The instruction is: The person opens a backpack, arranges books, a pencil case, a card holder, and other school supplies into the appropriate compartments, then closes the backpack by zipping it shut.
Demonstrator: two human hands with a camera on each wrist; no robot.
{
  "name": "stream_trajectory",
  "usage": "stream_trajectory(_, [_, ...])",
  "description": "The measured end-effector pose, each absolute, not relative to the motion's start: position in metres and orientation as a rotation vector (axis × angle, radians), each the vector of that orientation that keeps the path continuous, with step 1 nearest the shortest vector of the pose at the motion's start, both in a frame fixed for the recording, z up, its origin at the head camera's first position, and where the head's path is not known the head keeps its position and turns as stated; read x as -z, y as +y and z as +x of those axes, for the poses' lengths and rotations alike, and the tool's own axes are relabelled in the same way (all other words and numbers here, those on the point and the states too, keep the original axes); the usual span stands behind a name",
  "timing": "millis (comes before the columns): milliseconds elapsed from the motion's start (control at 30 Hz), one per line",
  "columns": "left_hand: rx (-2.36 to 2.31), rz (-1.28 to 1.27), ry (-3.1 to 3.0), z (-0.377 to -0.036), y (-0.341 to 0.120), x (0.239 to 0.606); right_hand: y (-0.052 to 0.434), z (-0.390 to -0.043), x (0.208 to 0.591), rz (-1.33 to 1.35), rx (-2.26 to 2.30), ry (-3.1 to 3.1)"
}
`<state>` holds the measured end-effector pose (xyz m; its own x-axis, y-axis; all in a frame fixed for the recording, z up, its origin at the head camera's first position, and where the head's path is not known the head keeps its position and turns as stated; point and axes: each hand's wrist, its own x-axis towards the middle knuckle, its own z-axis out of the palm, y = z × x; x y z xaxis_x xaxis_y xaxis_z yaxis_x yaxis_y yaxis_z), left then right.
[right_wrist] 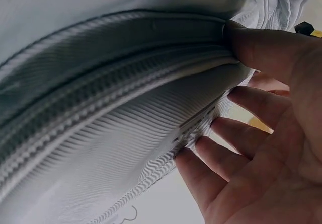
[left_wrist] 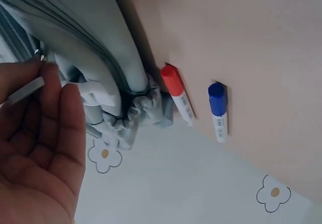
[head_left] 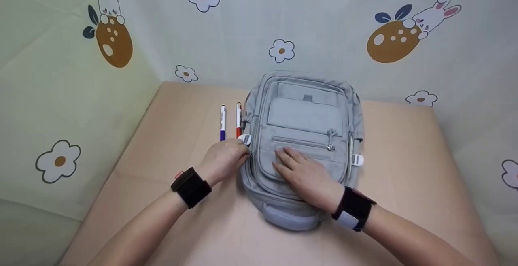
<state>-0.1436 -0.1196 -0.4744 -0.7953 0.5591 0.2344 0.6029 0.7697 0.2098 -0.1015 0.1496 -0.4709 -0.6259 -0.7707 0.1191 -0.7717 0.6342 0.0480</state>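
A grey backpack [head_left: 301, 116] lies on its back, its top handle [head_left: 290, 218] toward me. At its left side my left hand [head_left: 226, 157] pinches a small pale zipper pull [left_wrist: 26, 91] between thumb and fingertips, with a bit of metal just beyond. My right hand [head_left: 311, 179] rests on the front panel below the short pocket zipper [head_left: 301, 142], fingers extended. The right wrist view shows a long zipper [right_wrist: 100, 99] curving along the bag's edge. There the right thumb lies beside the zipper, the other fingers against the ribbed fabric.
Left of the bag lie two white markers, a red-capped marker [head_left: 238, 118] close beside it and a blue-capped marker [head_left: 223, 122] farther out. White strap buckles [head_left: 357, 160] stick out at the bag's sides. A patterned curtain [head_left: 238, 35] stands behind the peach-coloured table [head_left: 404, 177].
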Motion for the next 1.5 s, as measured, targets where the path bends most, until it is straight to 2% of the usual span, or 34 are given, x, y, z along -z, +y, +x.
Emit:
stream_trajectory(200, [0.429,-1.012,-2.815,-0.133,-0.119,0.472,0.151,-0.101,0.468,1.287,-0.013,-2.709])
stream_trajectory(600, [0.614,-0.964,-2.805,-0.132,-0.126,0.471,0.155,-0.099,0.467,1.279,-0.044,-2.667])
stream_trajectory(933, [0.739,-0.941,-2.784,-0.131,-0.129,0.467,0.17,-0.08,0.467,1.308,-0.307,-2.461])
stream_trajectory(1167, [0.734,-0.92,-2.789,-0.129,-0.131,0.468,0.189,-0.063,0.477,1.343,-0.352,-2.345])
stream_trajectory(1500, [0.737,-0.928,-2.776,-0.125,-0.132,0.471,0.209,-0.067,0.49,1.297,-0.378,-2.451])
